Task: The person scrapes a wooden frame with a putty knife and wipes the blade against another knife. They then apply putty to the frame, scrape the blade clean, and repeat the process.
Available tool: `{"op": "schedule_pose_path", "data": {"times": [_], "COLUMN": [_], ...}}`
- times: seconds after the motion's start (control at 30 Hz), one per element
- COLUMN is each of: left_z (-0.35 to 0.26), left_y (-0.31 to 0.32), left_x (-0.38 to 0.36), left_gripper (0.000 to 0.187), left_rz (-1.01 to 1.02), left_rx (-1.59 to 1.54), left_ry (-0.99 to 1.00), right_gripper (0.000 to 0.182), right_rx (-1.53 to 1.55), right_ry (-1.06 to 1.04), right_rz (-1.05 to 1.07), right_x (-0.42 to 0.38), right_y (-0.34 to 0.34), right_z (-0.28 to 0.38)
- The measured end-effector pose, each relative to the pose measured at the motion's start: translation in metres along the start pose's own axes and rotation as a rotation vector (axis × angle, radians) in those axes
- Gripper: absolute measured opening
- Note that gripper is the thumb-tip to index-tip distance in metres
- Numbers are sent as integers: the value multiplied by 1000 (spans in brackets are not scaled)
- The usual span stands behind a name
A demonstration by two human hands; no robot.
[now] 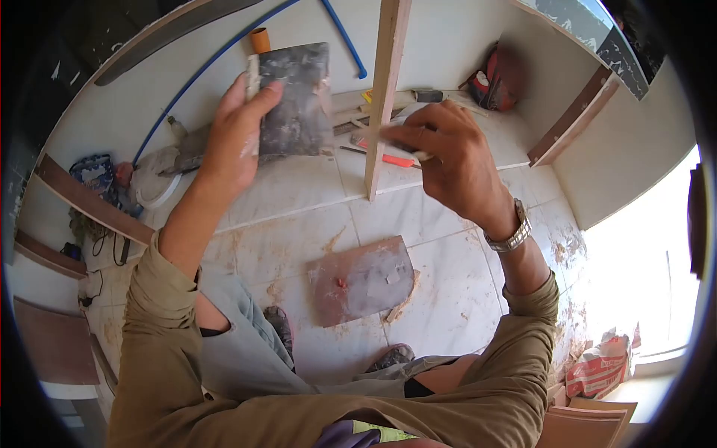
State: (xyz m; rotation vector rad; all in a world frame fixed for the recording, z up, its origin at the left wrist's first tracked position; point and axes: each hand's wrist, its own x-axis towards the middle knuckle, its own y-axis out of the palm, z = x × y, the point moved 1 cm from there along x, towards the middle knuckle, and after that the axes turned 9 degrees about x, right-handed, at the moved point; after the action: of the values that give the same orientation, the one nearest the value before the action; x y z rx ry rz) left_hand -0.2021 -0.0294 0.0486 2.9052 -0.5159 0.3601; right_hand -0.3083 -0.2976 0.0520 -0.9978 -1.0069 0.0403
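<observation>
My left hand is closed on the pale left edge of a wide putty blade, a dark rectangular plate smeared with white filler, with the thumb lying on its face. My right hand is closed on a small scraper, mostly hidden by the fingers and blurred. It is just right of an upright wooden post. Behind it on the ledge lies a tool with a red handle. Below both hands, a brown board with white smears lies on the floor.
A tiled ledge runs along the back, with a blue pipe curving over it. A dark red bag sits at its right end. Near the window at right are a red-and-white sack and brown panels.
</observation>
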Motion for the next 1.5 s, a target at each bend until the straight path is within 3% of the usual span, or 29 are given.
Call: {"op": "schedule_pose_path", "data": {"times": [0.13, 0.6, 0.9, 1.1, 1.3, 1.4, 1.5], "left_z": [-15, 0, -3, -3, -6, -7, -7], "left_y": [-11, -19, -23, -28, -28, -27, -28], "left_x": [-1, -9, -13, -11, -12, -13, -14], "left_gripper": [32, 42, 42, 42, 42, 42, 43], "left_rz": [-51, 17, 14, -1, 2, 3, -6], "left_rx": [-41, 66, 101, 114, 114, 103, 105], "left_ry": [-101, -178, -138, -125, -116, -116, -120], "right_gripper": [57, 59, 61, 54, 71, 51, 50], "right_rx": [-258, -625, -618, -636, -550, -686, -731], "right_ry": [-25, -103, -115, -52, -36, -66, -83], "right_rz": [-391, -674, -601, -438, -395, -483, -486], "right_x": [17, 57, 43, 21, 1, 24, 37], "right_y": [7, 18, 37, 57, 64, 40, 29], "right_z": [-52, -112, -127, -128, -125, -123, -122]}}
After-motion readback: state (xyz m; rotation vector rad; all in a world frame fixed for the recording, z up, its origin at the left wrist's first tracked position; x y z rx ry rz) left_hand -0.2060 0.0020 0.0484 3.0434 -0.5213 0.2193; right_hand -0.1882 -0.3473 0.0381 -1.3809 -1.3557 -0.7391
